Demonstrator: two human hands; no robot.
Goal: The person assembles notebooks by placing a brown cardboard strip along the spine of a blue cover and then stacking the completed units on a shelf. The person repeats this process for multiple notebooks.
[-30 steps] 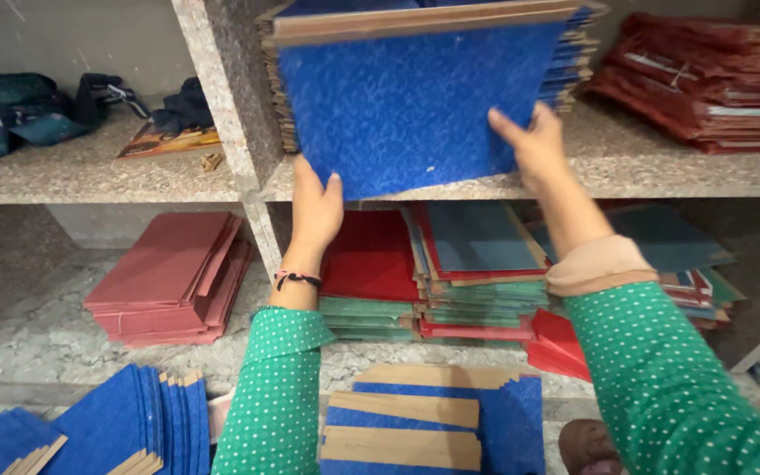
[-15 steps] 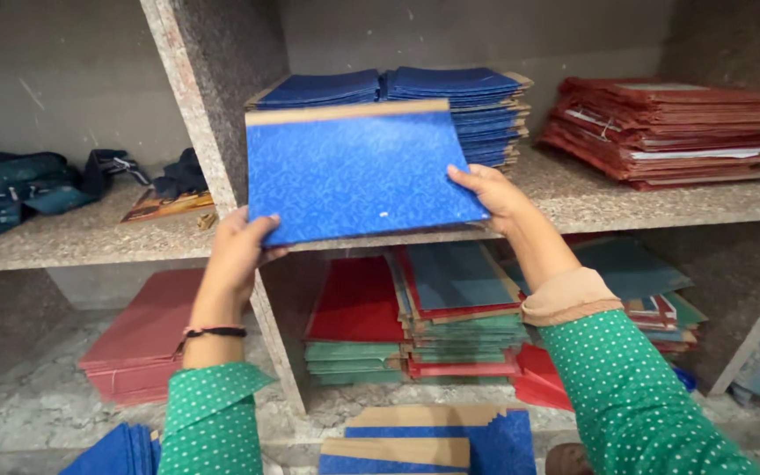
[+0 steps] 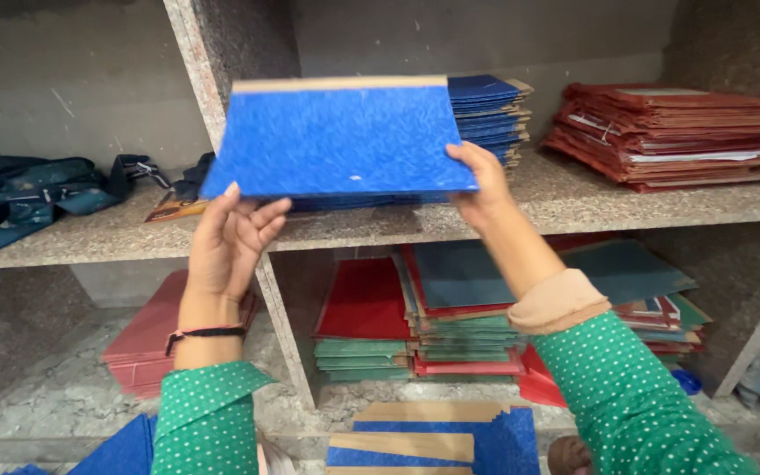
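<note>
Both hands hold up a flat blue cardboard file folder with a tan spine strip (image 3: pixel 340 141) in front of a speckled stone shelf (image 3: pixel 573 198). The right hand (image 3: pixel 481 180) grips the folder's lower right corner, thumb on the face and fingers curled behind it, closed firmly on the board. The left hand (image 3: pixel 230 237) is under the lower left corner, palm up and fingers loosely spread, the fingertips touching the folder's bottom edge rather than clamped on it. The folder is tilted, its tan strip uppermost and its face turned towards the camera, and it hangs in the air just in front of the shelf edge, clear of it.

Behind the folder, on the same shelf, lies a stack of matching blue folders (image 3: pixel 485 114), partly hidden. Further right on that shelf sits a pile of dark red folders with papers inside (image 3: pixel 675 132). On the left part of the shelf, beyond the stone upright (image 3: pixel 222 79), lies a bundle of dark teal cloth bags (image 3: pixel 28 189).

The lower shelf carries a pile of red, green and teal folders (image 3: pixel 433 317), and a low stack of pink-red folders (image 3: pixel 147 339) sits to the left. At the bottom edge lie more blue folders with tan strips (image 3: pixel 437 440).
</note>
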